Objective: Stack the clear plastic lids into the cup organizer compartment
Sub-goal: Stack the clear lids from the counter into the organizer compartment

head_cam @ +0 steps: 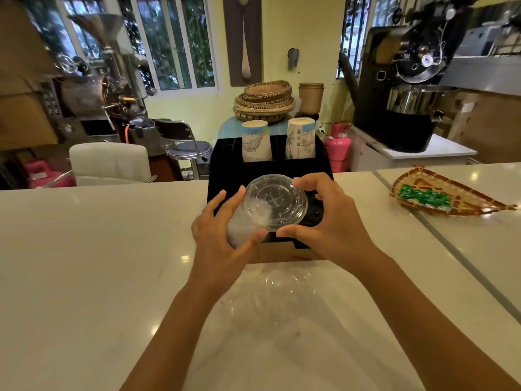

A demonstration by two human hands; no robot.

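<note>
A pale stone counter (98,249) in a coffee-roasting room, with roasting machines and windows behind. The black cup organizer (270,170) stands at the counter's far edge; two stacks of paper cups (256,141) rise upside down from its rear compartments. A stack of clear plastic lids (270,206), partly wrapped in a thin plastic sleeve, is held just above the organizer's front compartments. The left hand (222,230) cups the sleeved lower end of the stack, fingers spread around it; the right hand (324,218) pinches the rim of the uppermost lid between thumb and fingertips. More clear lids or wrapping (276,294) lie on the counter nearer the person than the organizer. A woven tray (448,193) of green sweets sits to the organizer's right. Step in hand, as judged: carrying the stack over its compartment. The next move likely calls for squaring the stack to the opening and lowering it evenly, perhaps freeing the sleeve first.
</note>
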